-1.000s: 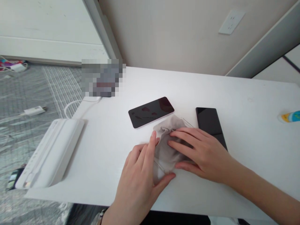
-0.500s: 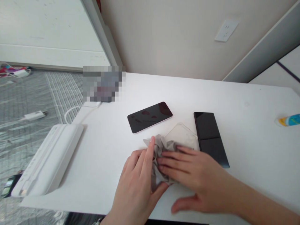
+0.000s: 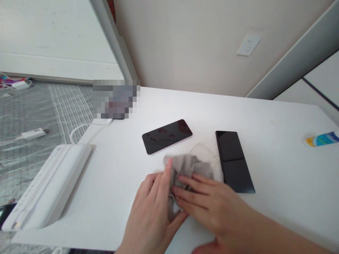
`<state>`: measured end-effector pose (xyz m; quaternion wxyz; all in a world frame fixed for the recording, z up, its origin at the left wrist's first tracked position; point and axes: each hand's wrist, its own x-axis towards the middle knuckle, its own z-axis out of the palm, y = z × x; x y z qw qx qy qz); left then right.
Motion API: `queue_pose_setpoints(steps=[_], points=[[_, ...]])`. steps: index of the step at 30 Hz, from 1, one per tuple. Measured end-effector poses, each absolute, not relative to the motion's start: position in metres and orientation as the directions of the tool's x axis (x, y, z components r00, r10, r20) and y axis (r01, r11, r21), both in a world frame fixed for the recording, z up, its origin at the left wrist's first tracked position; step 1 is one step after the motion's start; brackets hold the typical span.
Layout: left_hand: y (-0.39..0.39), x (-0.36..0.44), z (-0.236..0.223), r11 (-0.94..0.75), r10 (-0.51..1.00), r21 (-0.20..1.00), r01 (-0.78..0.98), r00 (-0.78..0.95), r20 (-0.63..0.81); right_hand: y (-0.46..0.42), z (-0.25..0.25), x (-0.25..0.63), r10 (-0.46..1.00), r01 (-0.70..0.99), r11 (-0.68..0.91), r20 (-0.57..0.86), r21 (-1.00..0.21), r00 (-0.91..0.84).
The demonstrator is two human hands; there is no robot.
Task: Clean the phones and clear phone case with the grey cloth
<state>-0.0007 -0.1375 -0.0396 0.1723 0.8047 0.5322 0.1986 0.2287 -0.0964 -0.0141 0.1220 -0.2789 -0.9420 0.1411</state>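
A crumpled grey cloth (image 3: pixel 185 165) lies over a clear phone case (image 3: pixel 204 152) on the white table, hiding most of it. My right hand (image 3: pixel 214 208) presses the cloth down on the case with its fingers together. On the case's left side is my left hand (image 3: pixel 150 208), its index finger along the edge and thumb below, gripping it; part of this grip is covered by cloth. Just beyond the hands lies a phone (image 3: pixel 167 137) with a dark screen. Right of the case, a flat black rectangular device (image 3: pixel 234 160) lies close by.
At the left table edge rests a long white device (image 3: pixel 63 183). A white cable (image 3: pixel 82 125) runs to a blurred-out phone-like object (image 3: pixel 119 102) at the back left. A blue and yellow tube (image 3: pixel 321 139) lies far right. The wall bounds the table behind.
The right hand has slid slightly left and toward me, and the cloth has shifted and spread over the case. The left hand keeps its place; the view has moved slightly.
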Motion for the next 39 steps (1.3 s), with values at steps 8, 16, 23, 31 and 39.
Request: queue_pose_setpoints(steps=[8,16,23,31,39], points=[[-0.137,-0.002,-0.042,-0.384,0.922,0.486,0.785,0.359,0.148,-0.093,-0.014,0.227,0.610,0.528,0.769,0.166,-0.361,-0.775],[-0.136,-0.005,-0.049,-0.408,0.913,0.457,0.791,0.358,0.196,-0.089,-0.020,0.227,0.556,0.463,0.821,0.286,-0.335,-0.780],[-0.135,-0.006,-0.055,-0.430,0.903,0.419,0.799,0.372,0.218,-0.095,-0.026,0.221,0.669,0.604,0.740,0.234,-0.296,-0.705],[-0.133,-0.006,-0.053,-0.446,0.894,0.390,0.806,0.382,0.234,-0.094,-0.016,0.233,0.757,0.697,0.653,0.238,-0.296,-0.609],[-0.136,-0.002,-0.047,-0.415,0.910,0.422,0.806,0.369,0.190,-0.097,-0.024,0.230,0.725,0.690,0.688,0.265,-0.226,-0.636]])
